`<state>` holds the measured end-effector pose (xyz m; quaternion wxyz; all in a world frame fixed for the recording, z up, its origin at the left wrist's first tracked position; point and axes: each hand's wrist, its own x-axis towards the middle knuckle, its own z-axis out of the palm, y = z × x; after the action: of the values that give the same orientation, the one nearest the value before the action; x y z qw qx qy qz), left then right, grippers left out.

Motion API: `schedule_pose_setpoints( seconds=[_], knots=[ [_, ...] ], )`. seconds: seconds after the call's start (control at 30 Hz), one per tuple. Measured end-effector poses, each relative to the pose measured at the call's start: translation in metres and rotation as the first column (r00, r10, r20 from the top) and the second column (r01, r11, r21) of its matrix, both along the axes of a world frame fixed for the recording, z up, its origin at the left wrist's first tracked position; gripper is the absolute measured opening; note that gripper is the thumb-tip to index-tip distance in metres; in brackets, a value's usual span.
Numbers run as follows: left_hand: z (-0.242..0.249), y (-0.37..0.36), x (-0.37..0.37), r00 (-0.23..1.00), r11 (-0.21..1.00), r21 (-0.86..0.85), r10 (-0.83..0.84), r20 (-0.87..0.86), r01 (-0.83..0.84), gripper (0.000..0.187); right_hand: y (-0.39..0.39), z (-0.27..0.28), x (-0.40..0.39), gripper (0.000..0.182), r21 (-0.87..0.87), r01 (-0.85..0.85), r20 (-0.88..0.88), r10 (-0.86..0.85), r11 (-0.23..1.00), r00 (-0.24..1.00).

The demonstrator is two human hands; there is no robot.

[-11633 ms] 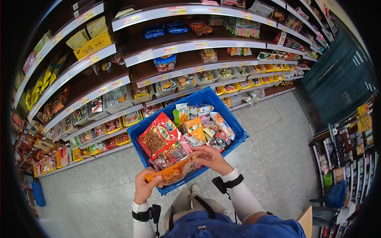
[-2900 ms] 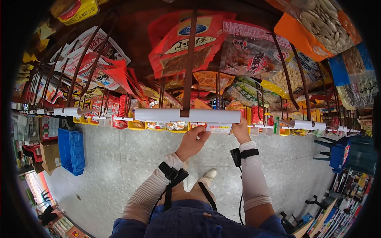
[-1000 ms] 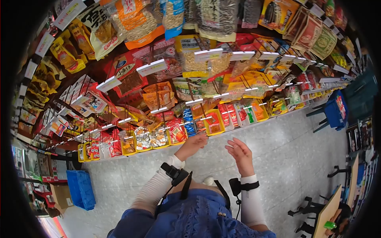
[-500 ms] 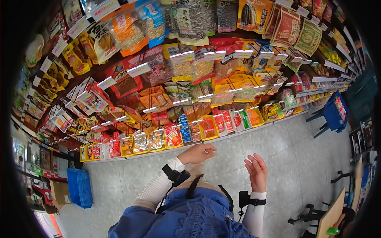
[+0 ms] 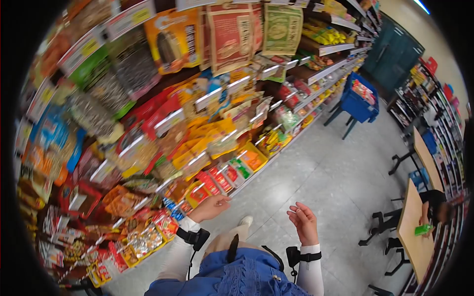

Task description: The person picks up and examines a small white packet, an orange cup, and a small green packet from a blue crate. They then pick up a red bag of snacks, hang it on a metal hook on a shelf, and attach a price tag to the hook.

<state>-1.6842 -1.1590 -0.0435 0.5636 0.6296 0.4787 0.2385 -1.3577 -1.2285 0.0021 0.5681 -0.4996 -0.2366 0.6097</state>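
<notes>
My left hand (image 5: 210, 208) is in front of the lowest shelf row, fingers loosely bent, with nothing seen in it. Behind it, from this viewpoint, are a yellow bin of red packets (image 5: 197, 194) and some blue packets (image 5: 174, 209); the hand seems apart from them. My right hand (image 5: 303, 223) hovers over the grey floor, palm partly up and fingers slightly curved, holding nothing. Both wrists wear black straps with small devices over white sleeves.
Snack shelves (image 5: 232, 133) run from lower left to upper right. A blue basket on legs (image 5: 360, 101) stands beside them on the floor (image 5: 316, 182). At right, a person in dark clothing (image 5: 434, 209) sits at a wooden table (image 5: 412, 232) with a green object (image 5: 422, 230).
My view has turned right, so the shelves slant and the blue basket, tables and seated person show more fully. My hands stay in front of me, empty. A shoe now shows below.
</notes>
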Motion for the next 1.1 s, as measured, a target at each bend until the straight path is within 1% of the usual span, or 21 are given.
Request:
schedule_pose_setpoints(
  seconds=[0.1, 0.17, 0.2, 0.27, 0.3, 0.33, 0.4, 0.43, 0.47, 0.5, 0.53, 0.6, 0.63, 0.73, 0.8, 0.87, 0.9, 0.93, 1.0, 1.1],
  knots=[
    [0.013, 0.059, 0.024, 0.999, 0.998, 0.041, -0.044, 0.000, 0.044, 0.030, 0.042, 0.010, 0.028, 0.026, 0.004, 0.058, 0.023, -0.058, 0.998, 0.998],
    [0.029, 0.094, 0.038, 0.999, 0.997, -0.079, -0.008, 0.038, 0.011, 0.030, 0.069, 0.011, 0.042, 0.026, -0.002, 0.090, 0.037, -0.089, 0.996, 0.995],
    [0.030, 0.110, 0.045, 0.999, 0.996, -0.082, -0.018, 0.035, 0.021, 0.030, 0.082, 0.010, 0.048, 0.026, 0.004, 0.112, 0.044, -0.112, 0.994, 0.993],
    [0.032, 0.137, 0.059, 0.999, 1.000, -0.003, 0.019, -0.035, -0.019, 0.028, 0.102, 0.009, 0.058, 0.025, 0.004, 0.140, 0.044, -0.140, 0.990, 0.989],
    [0.034, 0.148, 0.070, 1.000, 1.000, -0.021, 0.020, 0.000, -0.020, 0.028, 0.109, 0.010, 0.062, 0.025, 0.007, 0.153, 0.027, -0.153, 0.988, 0.988],
    [0.029, 0.159, 0.082, 1.000, 1.000, -0.023, 0.012, -0.009, -0.012, 0.028, 0.117, 0.010, 0.065, 0.025, 0.013, 0.164, 0.009, -0.164, 0.986, 0.986],
    [0.013, 0.179, 0.106, 0.996, 0.996, -0.005, -0.093, 0.009, 0.093, 0.029, 0.129, 0.006, 0.076, 0.025, -0.001, 0.174, 0.000, -0.174, 0.985, 0.985],
    [0.015, 0.188, 0.121, 0.996, 0.996, -0.003, -0.087, 0.003, 0.087, 0.029, 0.135, 0.003, 0.084, 0.026, -0.015, 0.175, 0.001, -0.175, 0.984, 0.985],
    [0.017, 0.194, 0.137, 0.988, 0.987, 0.018, -0.157, -0.007, 0.157, 0.030, 0.142, 0.000, 0.092, 0.026, -0.016, 0.164, -0.003, -0.164, 0.986, 0.986],
    [0.019, 0.198, 0.153, 0.975, 0.974, 0.036, -0.223, -0.018, 0.223, 0.031, 0.149, -0.002, 0.101, 0.026, -0.022, 0.188, -0.001, -0.188, 0.982, 0.982],
    [0.023, 0.203, 0.167, 0.978, 0.978, 0.031, -0.207, -0.021, 0.208, 0.031, 0.155, -0.005, 0.110, 0.026, -0.030, 0.209, 0.000, -0.210, 0.977, 0.978],
    [0.036, 0.214, 0.191, 0.937, 0.941, -0.006, -0.338, -0.091, 0.339, 0.031, 0.173, -0.011, 0.131, 0.025, -0.037, 0.193, -0.017, -0.193, 0.981, 0.981],
    [0.037, 0.219, 0.201, 0.928, 0.932, 0.024, -0.356, -0.110, 0.361, 0.033, 0.184, -0.015, 0.143, 0.025, -0.037, 0.192, -0.020, -0.192, 0.981, 0.981],
    [0.033, 0.240, 0.226, 0.931, 0.938, -0.001, -0.344, -0.117, 0.347, 0.034, 0.223, -0.022, 0.183, 0.025, -0.027, 0.148, -0.030, -0.149, 0.989, 0.988],
    [0.029, 0.253, 0.239, 0.949, 0.959, -0.008, -0.281, -0.145, 0.283, 0.034, 0.250, -0.023, 0.214, 0.025, -0.021, 0.114, -0.025, -0.115, 0.993, 0.993],
    [0.008, 0.269, 0.254, 0.985, 0.991, -0.015, -0.133, -0.110, 0.132, 0.035, 0.277, -0.016, 0.245, 0.025, -0.025, 0.069, -0.015, -0.069, 0.997, 0.997],
    [0.010, 0.276, 0.266, 0.989, 0.998, 0.003, -0.060, -0.133, 0.061, 0.035, 0.291, -0.010, 0.262, 0.025, -0.031, 0.040, -0.007, -0.041, 0.999, 0.999],
    [0.013, 0.282, 0.280, 0.990, 0.999, 0.007, -0.042, -0.135, 0.043, 0.035, 0.303, -0.006, 0.278, 0.025, -0.027, 0.022, -0.009, -0.023, 0.999, 1.000],
    [0.019, 0.299, 0.312, 0.991, 1.000, -0.005, 0.023, -0.135, -0.024, 0.032, 0.329, 0.000, 0.317, 0.025, 0.033, -0.008, 0.024, 0.007, 0.999, 1.000],
    [0.026, 0.321, 0.366, 0.995, 0.999, 0.028, 0.037, -0.090, -0.035, 0.034, 0.361, -0.001, 0.369, 0.024, 0.062, -0.018, 0.044, 0.015, 0.998, 0.999]
  ],
)
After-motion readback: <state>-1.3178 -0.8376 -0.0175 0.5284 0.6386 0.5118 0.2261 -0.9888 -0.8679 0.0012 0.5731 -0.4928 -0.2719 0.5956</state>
